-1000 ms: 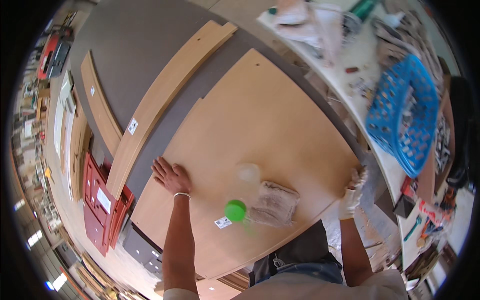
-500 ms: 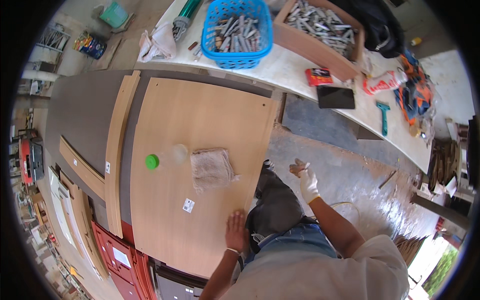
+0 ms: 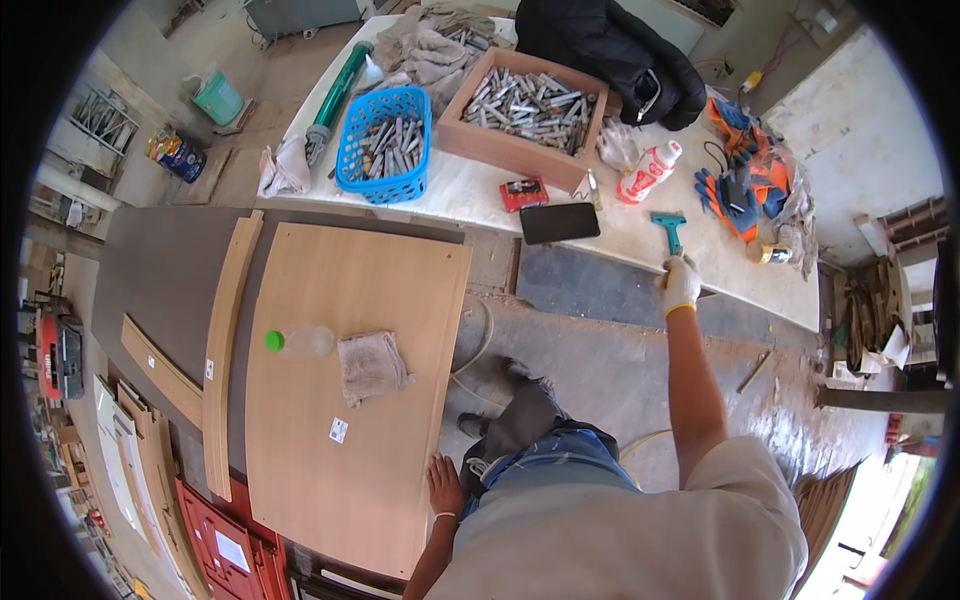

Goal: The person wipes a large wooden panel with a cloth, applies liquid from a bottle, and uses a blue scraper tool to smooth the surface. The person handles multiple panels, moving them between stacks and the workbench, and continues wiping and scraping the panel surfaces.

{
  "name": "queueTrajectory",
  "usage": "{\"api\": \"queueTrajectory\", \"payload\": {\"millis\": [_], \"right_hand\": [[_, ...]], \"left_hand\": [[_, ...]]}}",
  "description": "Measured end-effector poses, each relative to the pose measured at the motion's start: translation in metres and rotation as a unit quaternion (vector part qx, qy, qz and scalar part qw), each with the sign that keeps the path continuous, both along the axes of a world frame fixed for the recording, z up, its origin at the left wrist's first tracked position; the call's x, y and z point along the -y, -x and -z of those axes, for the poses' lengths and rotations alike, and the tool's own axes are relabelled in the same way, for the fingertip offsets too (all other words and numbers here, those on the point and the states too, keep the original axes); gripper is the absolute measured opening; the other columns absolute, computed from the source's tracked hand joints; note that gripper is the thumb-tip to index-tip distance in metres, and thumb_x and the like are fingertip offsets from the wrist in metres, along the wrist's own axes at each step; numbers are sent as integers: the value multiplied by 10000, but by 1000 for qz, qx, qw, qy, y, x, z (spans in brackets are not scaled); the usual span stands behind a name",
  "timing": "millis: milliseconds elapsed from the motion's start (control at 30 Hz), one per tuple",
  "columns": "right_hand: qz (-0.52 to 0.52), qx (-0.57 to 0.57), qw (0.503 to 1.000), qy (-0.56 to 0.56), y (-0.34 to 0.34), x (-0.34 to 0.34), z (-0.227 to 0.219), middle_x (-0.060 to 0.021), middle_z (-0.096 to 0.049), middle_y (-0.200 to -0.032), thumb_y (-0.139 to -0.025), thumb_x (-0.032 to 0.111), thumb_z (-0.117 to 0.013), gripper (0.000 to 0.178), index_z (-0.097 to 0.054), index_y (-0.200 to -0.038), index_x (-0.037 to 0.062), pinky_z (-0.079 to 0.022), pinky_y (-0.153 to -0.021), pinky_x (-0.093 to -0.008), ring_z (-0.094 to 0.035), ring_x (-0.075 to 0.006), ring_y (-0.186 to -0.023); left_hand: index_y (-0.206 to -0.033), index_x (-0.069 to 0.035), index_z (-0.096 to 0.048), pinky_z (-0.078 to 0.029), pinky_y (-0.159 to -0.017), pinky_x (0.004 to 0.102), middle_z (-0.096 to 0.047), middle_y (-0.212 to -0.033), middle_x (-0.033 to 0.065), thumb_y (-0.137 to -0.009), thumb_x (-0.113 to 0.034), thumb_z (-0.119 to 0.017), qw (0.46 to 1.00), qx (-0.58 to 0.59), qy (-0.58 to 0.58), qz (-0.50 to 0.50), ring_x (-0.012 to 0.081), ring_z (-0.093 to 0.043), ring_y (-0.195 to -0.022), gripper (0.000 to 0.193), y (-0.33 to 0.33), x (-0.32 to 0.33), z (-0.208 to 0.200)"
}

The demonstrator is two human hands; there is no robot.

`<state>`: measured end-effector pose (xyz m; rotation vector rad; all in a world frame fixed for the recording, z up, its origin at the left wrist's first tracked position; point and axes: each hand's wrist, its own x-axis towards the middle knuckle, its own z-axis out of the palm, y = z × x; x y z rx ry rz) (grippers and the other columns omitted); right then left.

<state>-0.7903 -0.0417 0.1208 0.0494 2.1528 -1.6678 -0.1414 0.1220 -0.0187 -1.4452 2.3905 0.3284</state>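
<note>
At the work table's front edge my right hand (image 3: 680, 284), in a white glove, has its fingers closed around the handle end of a green scraper (image 3: 668, 226). The scraper's wide head points away from me over the white tabletop. My bare left hand (image 3: 446, 486) lies flat on the right edge of a light wood panel (image 3: 330, 480), fingers stretched out. On that panel rest a folded beige cloth (image 3: 372, 368) and a clear bottle with a green cap (image 3: 300, 341).
The white table (image 3: 460, 200) bears a blue basket (image 3: 384, 190) and wooden box (image 3: 515, 148) of metal pieces, a black phone (image 3: 560, 223), a red packet (image 3: 523, 193), a white-and-red bottle (image 3: 650, 172) and orange-blue gloves (image 3: 735, 205). Wood strips (image 3: 228, 370) lie left of the panel.
My right hand has reached forward from beside my body to the scraper and closed on its handle. My body has turned toward the table. My left hand stays on the panel.
</note>
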Motion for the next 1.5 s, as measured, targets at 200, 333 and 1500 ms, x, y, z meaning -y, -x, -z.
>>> {"api": "queueTrajectory", "payload": {"millis": [200, 333, 1500], "right_hand": [[-53, -199, 920, -333, 104, 5, -11, -175, -709, -1172, -878, 259, -601, 540, -609, -1386, 76, -504, -957, -416, -666, -333, -1033], [-75, -376, 841, -381, 54, 27, -21, -168, -596, -1388, -872, 280, -630, 543, -604, -1391, 123, -429, -1082, -459, -571, -362, -1229], [-417, 571, 611, 356, -349, 134, -23, -168, -492, -1499, -804, 318, -841, 932, -343, -1551, 69, -425, -1125, -518, -509, -347, -1359]], "left_hand": [[-1471, -8, -447, -183, -1247, 544, -366, -1596, 198, -868, -277, -667, 994, -6, -100, -52, 451, -183, -1533, 696, 17, -10, -30], [-1393, -8, -530, -226, -1241, 484, -496, -1493, 187, -837, -175, -667, 979, -45, -128, -152, 393, -267, -1513, 596, 38, 3, -59], [-1138, -34, -580, -552, -863, 381, -730, -1051, 152, -771, -118, -837, 690, -590, 86, -411, 303, -711, -989, 456, -84, 359, -82]]}}
